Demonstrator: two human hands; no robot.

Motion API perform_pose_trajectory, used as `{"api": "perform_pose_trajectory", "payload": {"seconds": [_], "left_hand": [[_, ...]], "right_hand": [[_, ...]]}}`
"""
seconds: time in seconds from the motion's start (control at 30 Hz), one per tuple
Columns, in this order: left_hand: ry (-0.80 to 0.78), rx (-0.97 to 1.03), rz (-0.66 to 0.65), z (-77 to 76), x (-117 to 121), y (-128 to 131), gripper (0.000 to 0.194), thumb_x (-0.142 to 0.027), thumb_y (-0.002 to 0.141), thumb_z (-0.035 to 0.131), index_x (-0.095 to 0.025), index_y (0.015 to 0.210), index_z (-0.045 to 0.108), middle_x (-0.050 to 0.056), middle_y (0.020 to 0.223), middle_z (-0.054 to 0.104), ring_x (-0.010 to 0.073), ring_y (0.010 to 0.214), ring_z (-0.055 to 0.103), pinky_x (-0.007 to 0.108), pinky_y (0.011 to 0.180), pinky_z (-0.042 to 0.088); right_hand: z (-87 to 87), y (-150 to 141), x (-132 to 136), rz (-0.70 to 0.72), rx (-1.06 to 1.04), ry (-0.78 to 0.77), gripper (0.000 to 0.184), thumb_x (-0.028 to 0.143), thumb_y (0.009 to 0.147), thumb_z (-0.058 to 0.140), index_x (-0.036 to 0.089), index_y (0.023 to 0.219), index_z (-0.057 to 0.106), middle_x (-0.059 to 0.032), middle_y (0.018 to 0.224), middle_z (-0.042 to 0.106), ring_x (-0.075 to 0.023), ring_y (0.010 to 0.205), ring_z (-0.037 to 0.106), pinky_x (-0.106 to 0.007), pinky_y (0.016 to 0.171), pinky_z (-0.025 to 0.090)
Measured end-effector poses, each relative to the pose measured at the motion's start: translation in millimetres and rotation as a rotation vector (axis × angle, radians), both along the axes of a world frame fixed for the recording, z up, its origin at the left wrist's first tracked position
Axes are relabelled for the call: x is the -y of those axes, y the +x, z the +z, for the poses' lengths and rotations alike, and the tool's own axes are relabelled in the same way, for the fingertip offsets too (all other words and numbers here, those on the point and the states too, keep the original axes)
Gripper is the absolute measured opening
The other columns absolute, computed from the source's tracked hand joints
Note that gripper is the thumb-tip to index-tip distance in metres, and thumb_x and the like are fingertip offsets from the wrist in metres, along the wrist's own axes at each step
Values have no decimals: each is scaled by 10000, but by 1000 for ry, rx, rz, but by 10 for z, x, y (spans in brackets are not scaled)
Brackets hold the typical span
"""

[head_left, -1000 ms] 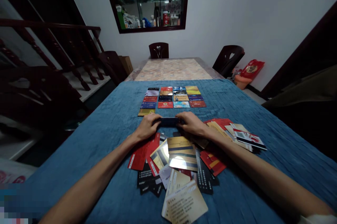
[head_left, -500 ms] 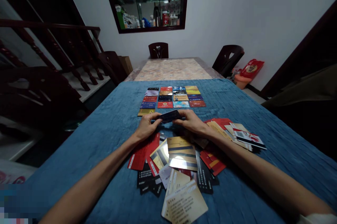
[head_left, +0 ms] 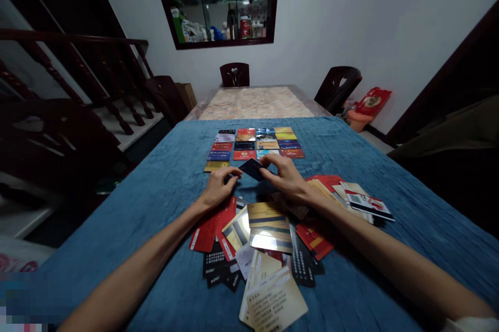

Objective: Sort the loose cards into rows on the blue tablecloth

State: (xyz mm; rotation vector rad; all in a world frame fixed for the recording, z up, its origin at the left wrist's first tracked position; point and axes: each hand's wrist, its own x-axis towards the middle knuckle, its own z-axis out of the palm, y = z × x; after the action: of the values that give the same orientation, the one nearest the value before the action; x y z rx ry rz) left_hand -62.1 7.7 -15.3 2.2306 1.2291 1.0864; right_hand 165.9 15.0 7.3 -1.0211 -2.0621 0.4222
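My right hand (head_left: 284, 176) pinches a dark bank card (head_left: 251, 169) between thumb and fingers, tilted above the blue cloth. My left hand (head_left: 219, 186) is beside the card's left corner, its index finger and thumb apart with nothing between them; whether a fingertip still brushes the corner I cannot tell. Beyond the hands lie rows of cards, with a gold card (head_left: 217, 166) at the near left and a red card (head_left: 245, 155) further right. Below the hands spreads a loose pile of cards, among them a gold striped card (head_left: 268, 220) and a cream card (head_left: 276, 301).
A second heap, topped by a white and red card (head_left: 369, 204), lies beside my right forearm. The blue cloth (head_left: 156, 207) covers the near part of the table; the patterned tabletop (head_left: 253, 102) shows beyond. Dark wooden chairs (head_left: 338, 85) stand around it.
The dark card has turned and is now in my right hand alone, its left end lifted from my left hand's pinch. My left thumb and finger have parted.
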Motion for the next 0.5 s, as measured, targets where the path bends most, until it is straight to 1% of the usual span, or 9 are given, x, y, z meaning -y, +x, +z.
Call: {"api": "perform_pose_trajectory", "payload": {"seconds": [0.17, 0.3, 0.4, 0.5], "left_hand": [[76, -12, 41, -20, -24, -24, 207, -136, 848, 524, -177, 974, 684, 38, 898, 742, 170, 844, 694, 317, 832, 545], [119, -18, 58, -12, -15, -32, 206, -136, 857, 525, -181, 993, 673, 38, 924, 734, 165, 870, 682, 308, 829, 541], [119, -29, 35, -1, 13, -16, 200, -164, 874, 539, -176, 1027, 668, 49, 963, 729, 170, 895, 675, 311, 839, 536], [117, -64, -5, -2, 44, 13, 212, -181, 878, 562, -180, 1064, 663, 56, 1012, 724, 183, 934, 669, 334, 885, 527]], "right_hand": [[-45, 30, -45, -11, 209, 115, 180, 216, 903, 532, 188, 1000, 681, -75, 954, 714, -211, 878, 573, -320, 794, 375], [-70, 25, -34, -15, 369, 177, 213, 219, 935, 522, 204, 1065, 690, -88, 1003, 711, -231, 942, 552, -337, 791, 329], [-93, 6, -17, 3, 414, 177, 204, 211, 942, 522, 205, 1054, 692, -86, 980, 709, -224, 942, 542, -337, 785, 310], [-121, -14, -6, 29, 422, 166, 194, 208, 942, 528, 201, 1044, 694, -83, 974, 710, -223, 943, 538, -339, 792, 304]]}}
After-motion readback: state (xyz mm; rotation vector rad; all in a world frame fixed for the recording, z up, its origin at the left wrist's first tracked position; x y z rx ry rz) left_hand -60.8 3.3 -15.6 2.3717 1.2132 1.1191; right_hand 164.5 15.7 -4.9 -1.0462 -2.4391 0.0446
